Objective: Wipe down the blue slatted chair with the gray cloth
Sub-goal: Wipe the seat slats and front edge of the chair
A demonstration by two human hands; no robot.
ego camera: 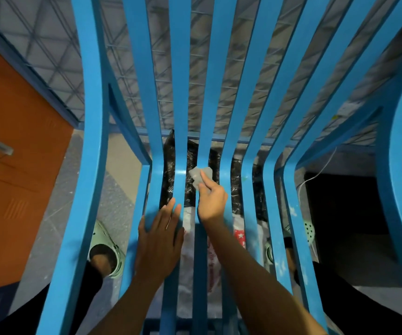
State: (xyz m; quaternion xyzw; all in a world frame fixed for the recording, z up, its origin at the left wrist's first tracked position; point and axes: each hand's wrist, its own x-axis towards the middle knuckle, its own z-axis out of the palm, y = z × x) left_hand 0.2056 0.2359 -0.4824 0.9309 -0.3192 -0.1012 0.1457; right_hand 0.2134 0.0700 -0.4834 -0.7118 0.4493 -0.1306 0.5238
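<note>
Pinching the gray cloth (201, 176) between thumb and fingers, the right hand (211, 200) is pressing that small crumpled pad against one of the middle slats, right where the seat is curving up into the backrest. Beside it, the left hand (160, 234) is lying flat and spread, gripping nothing, palm down across two slats of the seat. Two bare forearms are reaching in from the bottom of the view, one cloth between them.

The blue slatted chair (250, 97) is filling nearly everything: about seven narrow slats are running lengthwise away from the person, fanning out toward the top, with a broader curved side rail on each side. White flecks are showing on the slats at the right.

Through the gaps, a black plastic bag (190, 163) is sitting on the floor under the cloth, with a white printed bag (190, 247) lying nearer. Two pale green clogs are in sight below, one at left (105, 250) and one at right (308, 230). An orange door (14, 165) is standing at far left, and a wire mesh panel (178, 76) is showing behind the backrest.
</note>
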